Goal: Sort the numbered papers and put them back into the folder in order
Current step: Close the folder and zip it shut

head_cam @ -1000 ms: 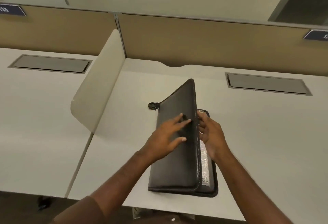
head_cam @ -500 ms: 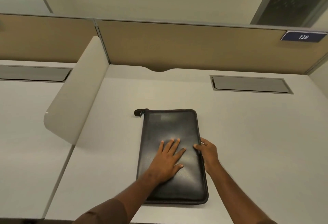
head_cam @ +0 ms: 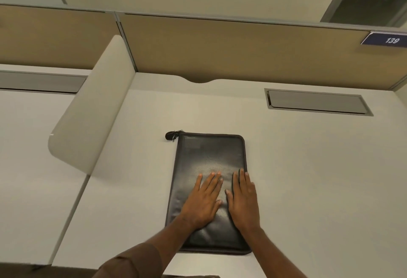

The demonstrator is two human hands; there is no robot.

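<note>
Now I see the black folder (head_cam: 209, 167) lying closed and flat on the white counter (head_cam: 308, 167), low in the centre of the frame; my left hand (head_cam: 203, 203) and right hand (head_cam: 243, 200) rest side by side on its cover, palms down, fingers straight; the zip pull (head_cam: 170, 135) sticks out at its upper-left corner; a "139" plate (head_cam: 387, 40) sits upper right.

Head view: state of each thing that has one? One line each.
folder: closed, lying flat on the desk, no papers showing
zipper pull: at the far left corner of the folder, resting on the desk
left hand: open, flat on the folder cover
right hand: open, flat on the cover near its right edge
desk cable hatch: shut
</note>
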